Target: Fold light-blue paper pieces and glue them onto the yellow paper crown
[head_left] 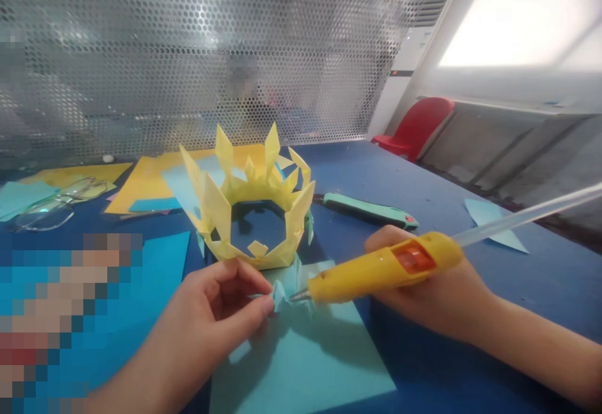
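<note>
My L grip (200,304) pinches crumpled lt-blue paper (281,296); R grip (423,298) holds glue gun (350,280). Spiky yel crown (256,192) twd surface (348,169) far edge.

In the lower centre, the left hand (204,307) pinches a blue scrap (280,296) at the nozzle (301,295) of a glue gun (371,273) gripped by the right hand (437,301); mid-frame stands a crown (254,192).

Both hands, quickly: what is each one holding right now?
Left hand: closed, pinching a small piece of light-blue paper.
Right hand: closed around a yellow glue gun.
</note>
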A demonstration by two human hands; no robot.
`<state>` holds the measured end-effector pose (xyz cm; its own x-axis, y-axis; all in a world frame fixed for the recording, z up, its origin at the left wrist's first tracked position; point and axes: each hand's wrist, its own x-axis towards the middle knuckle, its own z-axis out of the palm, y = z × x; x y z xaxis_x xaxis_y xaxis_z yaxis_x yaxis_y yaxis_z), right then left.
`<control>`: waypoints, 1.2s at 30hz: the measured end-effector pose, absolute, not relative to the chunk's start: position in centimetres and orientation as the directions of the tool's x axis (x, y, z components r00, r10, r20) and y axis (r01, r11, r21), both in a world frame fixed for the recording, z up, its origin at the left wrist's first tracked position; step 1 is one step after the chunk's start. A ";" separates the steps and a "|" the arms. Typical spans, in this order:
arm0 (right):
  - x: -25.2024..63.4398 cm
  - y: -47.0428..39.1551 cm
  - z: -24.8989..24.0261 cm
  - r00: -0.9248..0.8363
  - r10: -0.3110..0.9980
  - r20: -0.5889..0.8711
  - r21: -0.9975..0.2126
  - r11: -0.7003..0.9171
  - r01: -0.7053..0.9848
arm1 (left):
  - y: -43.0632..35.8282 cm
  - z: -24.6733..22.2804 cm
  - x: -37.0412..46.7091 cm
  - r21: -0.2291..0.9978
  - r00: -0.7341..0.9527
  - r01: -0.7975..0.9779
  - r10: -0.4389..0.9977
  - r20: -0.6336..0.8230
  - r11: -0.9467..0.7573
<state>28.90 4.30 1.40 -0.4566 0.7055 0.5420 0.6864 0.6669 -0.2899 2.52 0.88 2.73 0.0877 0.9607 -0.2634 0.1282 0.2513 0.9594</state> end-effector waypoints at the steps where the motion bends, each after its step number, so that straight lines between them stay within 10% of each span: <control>1: 28.9 4.3 1.4 -0.454 0.708 0.541 -0.292 0.665 0.688 | 0.9 2.7 2.5 0.960 0.090 0.129 0.961 -0.263 0.250; 36: 28.7 3.9 1.9 -0.383 0.774 0.505 -0.293 0.571 0.767 | 1.3 1.6 1.7 0.970 0.152 0.060 0.958 -0.242 0.235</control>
<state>28.72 3.86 1.87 -0.3826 0.7738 0.5048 0.7669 0.5707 -0.2935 1.68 1.31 1.64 0.1521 0.9583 -0.2418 0.0599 0.2353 0.9701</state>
